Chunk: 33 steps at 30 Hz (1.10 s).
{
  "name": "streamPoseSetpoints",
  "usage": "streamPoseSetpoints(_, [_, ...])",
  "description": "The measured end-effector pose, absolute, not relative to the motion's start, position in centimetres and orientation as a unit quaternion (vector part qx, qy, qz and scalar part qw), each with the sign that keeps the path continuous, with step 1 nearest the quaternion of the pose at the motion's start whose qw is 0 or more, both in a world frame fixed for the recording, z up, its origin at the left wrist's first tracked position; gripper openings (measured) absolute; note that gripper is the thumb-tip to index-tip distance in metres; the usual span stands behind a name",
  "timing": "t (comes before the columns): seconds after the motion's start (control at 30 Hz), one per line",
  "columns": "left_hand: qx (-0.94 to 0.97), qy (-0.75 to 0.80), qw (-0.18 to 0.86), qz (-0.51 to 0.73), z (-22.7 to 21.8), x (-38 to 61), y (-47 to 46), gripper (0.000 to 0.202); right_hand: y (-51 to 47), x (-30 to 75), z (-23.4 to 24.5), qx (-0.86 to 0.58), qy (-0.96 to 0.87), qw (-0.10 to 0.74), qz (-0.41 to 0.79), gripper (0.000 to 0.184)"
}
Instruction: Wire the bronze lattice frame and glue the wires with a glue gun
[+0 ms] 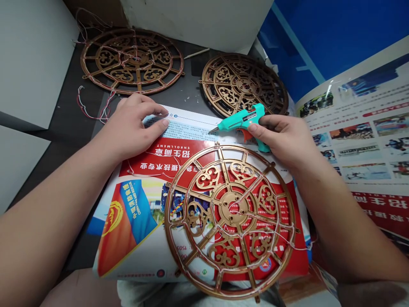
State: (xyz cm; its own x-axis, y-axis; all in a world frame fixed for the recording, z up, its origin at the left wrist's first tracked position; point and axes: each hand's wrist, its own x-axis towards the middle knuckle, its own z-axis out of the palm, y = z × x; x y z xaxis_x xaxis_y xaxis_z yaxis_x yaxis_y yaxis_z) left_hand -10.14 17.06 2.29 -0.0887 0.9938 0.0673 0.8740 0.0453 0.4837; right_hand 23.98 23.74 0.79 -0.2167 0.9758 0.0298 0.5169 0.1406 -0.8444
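Observation:
My right hand (284, 136) is wrapped round the handle of a teal glue gun (238, 121), whose dark nozzle points left above the printed sheets. The gun's orange trigger shows under my thumb. My left hand (142, 121) rests at the upper left of the sheets, thumb and index finger apart, holding nothing I can see. Below both hands a round bronze-coloured openwork frame (228, 204) lies flat on a red and white brochure (128, 260). Thin pale wires run along its rings and spokes, and one loose wire trails to its right.
Another round frame with wires (138, 85) lies at the back left. Further frames seem stacked at the back right (204, 81). Loose red and white wires (83, 111) lie beside my left wrist. A thin stick (196, 53) sits between the frames. An open brochure (348, 179) stands at right.

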Motion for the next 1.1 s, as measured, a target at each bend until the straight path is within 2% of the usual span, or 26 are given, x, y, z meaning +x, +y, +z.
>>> streamPoseSetpoints(0.4, [0.659, 0.707, 0.144, 0.212, 2.26, -10.25, 17.10, 0.061, 23.67, 23.85, 1.07, -0.548, -0.689, 0.305, 0.364, 0.050])
streamPoseSetpoints(0.83, [0.658, 0.715, 0.141, 0.190, 2.37, -10.13, 17.09, 0.068, 23.79, 23.86, 1.09, -0.547, -0.685, 0.305, 0.373, 0.051])
streamPoseSetpoints(1.1, [0.657, 0.718, 0.137, 0.185, 2.34, -10.13, 16.94, 0.061, 23.90, 24.05, 0.96, -0.553, -0.685, 0.297, 0.370, 0.052])
